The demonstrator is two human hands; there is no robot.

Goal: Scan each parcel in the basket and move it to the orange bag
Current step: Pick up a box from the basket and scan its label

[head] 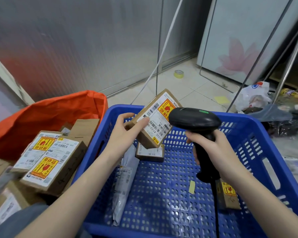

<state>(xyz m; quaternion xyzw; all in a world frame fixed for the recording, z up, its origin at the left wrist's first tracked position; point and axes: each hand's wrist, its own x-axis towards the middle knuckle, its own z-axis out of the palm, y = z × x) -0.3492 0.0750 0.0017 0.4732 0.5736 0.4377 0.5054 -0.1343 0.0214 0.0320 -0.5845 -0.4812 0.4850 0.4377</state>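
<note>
My left hand (126, 133) grips a brown cardboard parcel (156, 115) with a white label and a yellow fragile sticker, tilted above the blue basket (258, 140). My right hand (212, 145) holds a black barcode scanner (194, 121) by its handle, its head right beside the parcel's label. In the basket lie a small brown box (150, 153), a grey plastic mailer (124, 182) and another brown box (228, 194) at the right wall. The orange bag (46, 114) stands to the left, holding several labelled boxes (52, 162).
A tiled floor lies beyond the basket, with a tape roll (179, 73), a yellow note (221, 99) and a white plastic bag (253, 95) among clutter at the right. Metal rack legs (287, 66) and a white cord (163, 47) stand behind the basket.
</note>
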